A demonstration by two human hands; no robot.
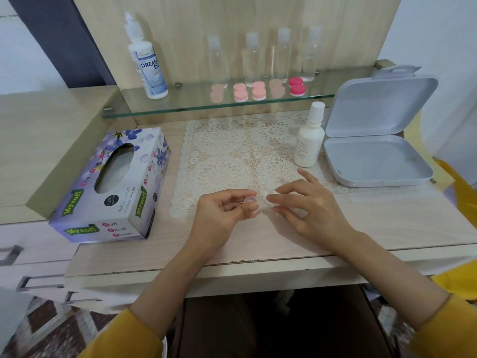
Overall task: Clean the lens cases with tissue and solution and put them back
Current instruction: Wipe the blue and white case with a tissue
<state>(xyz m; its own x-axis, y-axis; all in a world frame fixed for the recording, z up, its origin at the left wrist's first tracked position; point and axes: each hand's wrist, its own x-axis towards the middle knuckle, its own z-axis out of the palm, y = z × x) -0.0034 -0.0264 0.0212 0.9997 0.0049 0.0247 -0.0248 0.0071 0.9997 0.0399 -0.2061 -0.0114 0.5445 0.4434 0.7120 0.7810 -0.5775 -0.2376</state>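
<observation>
Over the front of the lace mat, my left hand pinches a small clear lens case between thumb and fingers. My right hand pinches a bit of white tissue against the case. A small white solution bottle stands on the mat at the right. The tissue box lies to the left. On the glass shelf sit several pink-capped lens cases and a darker pink one.
An open grey box lies at the right, its lid up. A large solution bottle and several clear bottles stand on the shelf. The table's front edge runs below my wrists; drawers are at the lower left.
</observation>
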